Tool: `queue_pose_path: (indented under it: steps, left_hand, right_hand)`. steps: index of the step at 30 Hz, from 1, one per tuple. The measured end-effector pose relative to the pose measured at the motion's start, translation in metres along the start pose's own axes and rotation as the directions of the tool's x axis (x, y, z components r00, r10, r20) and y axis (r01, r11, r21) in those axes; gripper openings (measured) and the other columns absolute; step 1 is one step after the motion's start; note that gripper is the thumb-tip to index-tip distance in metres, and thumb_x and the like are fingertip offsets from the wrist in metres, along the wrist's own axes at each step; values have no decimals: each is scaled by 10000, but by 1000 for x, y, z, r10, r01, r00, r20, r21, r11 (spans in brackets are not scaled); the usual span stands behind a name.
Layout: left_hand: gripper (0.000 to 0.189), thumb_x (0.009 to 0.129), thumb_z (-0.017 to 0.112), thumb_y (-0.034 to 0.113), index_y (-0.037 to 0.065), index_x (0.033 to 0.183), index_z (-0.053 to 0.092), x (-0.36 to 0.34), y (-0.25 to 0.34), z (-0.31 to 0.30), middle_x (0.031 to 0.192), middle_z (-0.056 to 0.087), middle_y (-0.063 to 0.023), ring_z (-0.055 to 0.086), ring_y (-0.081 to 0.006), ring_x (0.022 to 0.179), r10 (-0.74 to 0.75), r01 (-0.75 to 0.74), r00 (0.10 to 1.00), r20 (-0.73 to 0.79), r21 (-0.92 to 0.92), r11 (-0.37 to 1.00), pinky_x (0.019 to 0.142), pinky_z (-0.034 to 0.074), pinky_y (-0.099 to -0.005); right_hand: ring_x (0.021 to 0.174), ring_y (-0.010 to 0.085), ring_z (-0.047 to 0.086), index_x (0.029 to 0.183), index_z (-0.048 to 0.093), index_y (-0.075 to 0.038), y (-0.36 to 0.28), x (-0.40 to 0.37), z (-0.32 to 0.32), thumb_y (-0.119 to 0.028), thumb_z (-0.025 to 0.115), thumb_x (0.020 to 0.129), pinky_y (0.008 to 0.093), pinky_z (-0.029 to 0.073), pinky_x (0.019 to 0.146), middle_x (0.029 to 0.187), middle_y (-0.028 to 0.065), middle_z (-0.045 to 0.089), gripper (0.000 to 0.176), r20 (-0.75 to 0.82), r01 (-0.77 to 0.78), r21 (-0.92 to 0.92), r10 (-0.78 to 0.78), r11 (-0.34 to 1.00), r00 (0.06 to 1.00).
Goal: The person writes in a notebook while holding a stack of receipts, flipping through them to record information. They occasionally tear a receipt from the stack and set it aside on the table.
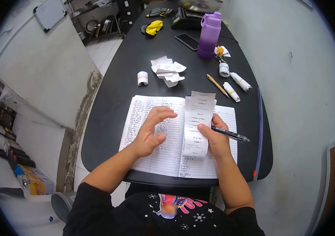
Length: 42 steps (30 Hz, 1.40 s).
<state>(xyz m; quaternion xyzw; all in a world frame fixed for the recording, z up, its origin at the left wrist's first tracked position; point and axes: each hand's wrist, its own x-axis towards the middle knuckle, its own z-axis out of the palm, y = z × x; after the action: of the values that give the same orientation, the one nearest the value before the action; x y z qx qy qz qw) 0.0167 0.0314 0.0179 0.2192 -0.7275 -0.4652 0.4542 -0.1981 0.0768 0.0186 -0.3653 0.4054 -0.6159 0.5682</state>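
The right hand point(216, 137) is gripping a pen point(232, 135) in its closed fingers while its thumb is pressing on a receipt point(197, 122). This seems to be pinning the curling strip flat against the ledger point(140, 114), with the print facing up toward the person. The pen is lying nearly level with its free end sticking out to the right, probably to clear the paper. The left hand point(151, 131) is hovering open over the left page, fingers spread and slightly curled, holding nothing, just beside the receipt's left edge. The receipt is lying along the ledger's middle fold, its long axis running away from the person and its top end pointing toward the far side of the table point(112, 129). Beyond it, loose slips point(167, 70), a paper roll point(142, 78), a pencil point(217, 85) and a bottle point(209, 35) are sitting well apart from the hands.
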Motion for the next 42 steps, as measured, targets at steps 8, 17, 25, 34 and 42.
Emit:
queue_pose_path:
  steps: [8,17,25,34,42]
  left_hand:
    - [533,843,566,438,92,1243,500,-4,-12,2,1394,295,-113,336,-226,1252,-106,106,994,11,19,994,994,298,-385]
    - [493,868,575,376,81,1254,491,-6,-12,12,1385,310,-111,358,-214,1243,-123,126,991,47,-74,989,985,341,-373]
    - [422,876,572,188,20,1256,503,-4,-3,20,1305,368,-119,447,-202,1157,-179,195,979,100,-195,961,913,435,-327]
    - [368,798,597,-64,-38,1163,571,-5,-12,28,1197,481,-118,576,-147,963,-237,221,971,-9,-323,920,823,517,-247]
    - [334,775,604,-100,-50,1105,590,-3,-5,29,1132,511,-100,560,-185,1046,-320,289,946,-53,-311,905,879,515,-283]
  right_hand:
    - [883,162,641,1102,537,44,4,1,-1,-4,643,798,279,535,770,1012,152,640,325,-9,9,5,-9,1000,1000]
    - [879,162,642,1096,538,43,3,-3,4,-19,650,795,272,531,759,1001,153,641,328,-7,13,-48,-13,999,1000]
    - [873,153,633,1093,538,26,9,-4,7,-46,664,795,265,514,765,993,141,640,331,47,22,-70,-19,997,999]
    - [906,145,612,1097,541,33,10,-5,11,-71,659,804,261,491,792,1005,133,635,332,122,55,-171,-34,984,992]
    - [729,88,561,1100,532,4,13,-1,-6,-275,469,959,240,487,671,952,81,586,319,13,55,-199,-53,978,998]
